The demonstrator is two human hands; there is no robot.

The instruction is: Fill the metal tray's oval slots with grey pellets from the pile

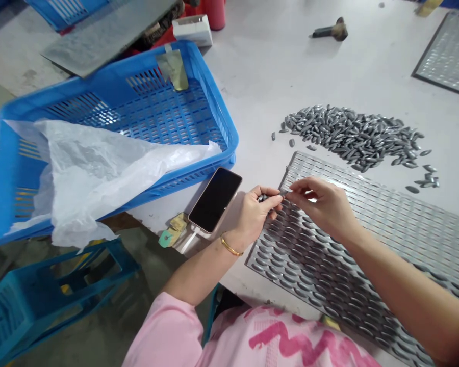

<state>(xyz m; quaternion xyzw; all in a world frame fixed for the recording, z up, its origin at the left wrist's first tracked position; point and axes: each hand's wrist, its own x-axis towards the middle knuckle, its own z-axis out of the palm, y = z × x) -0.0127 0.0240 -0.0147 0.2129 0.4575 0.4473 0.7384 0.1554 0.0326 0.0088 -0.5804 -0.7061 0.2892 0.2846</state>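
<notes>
A grey metal tray (386, 224) with rows of oval slots lies on the white table in front of me. Many slots near its lower left hold small grey oval pieces. My left hand (254, 214) is curled at the tray's upper left corner, holding a few of these pieces. My right hand (323, 204) pinches one small piece at its fingertips, right against the left hand's fingers. A loose pile of grey oval pieces (355, 135) lies on the table just beyond the tray.
A black phone (215, 200) lies at the table edge left of my hands. A blue plastic crate (210, 102) with white plastic sheet (99, 168) stands at the left. Another slotted tray (449, 56) sits far right, a dark tool (331, 30) at the back.
</notes>
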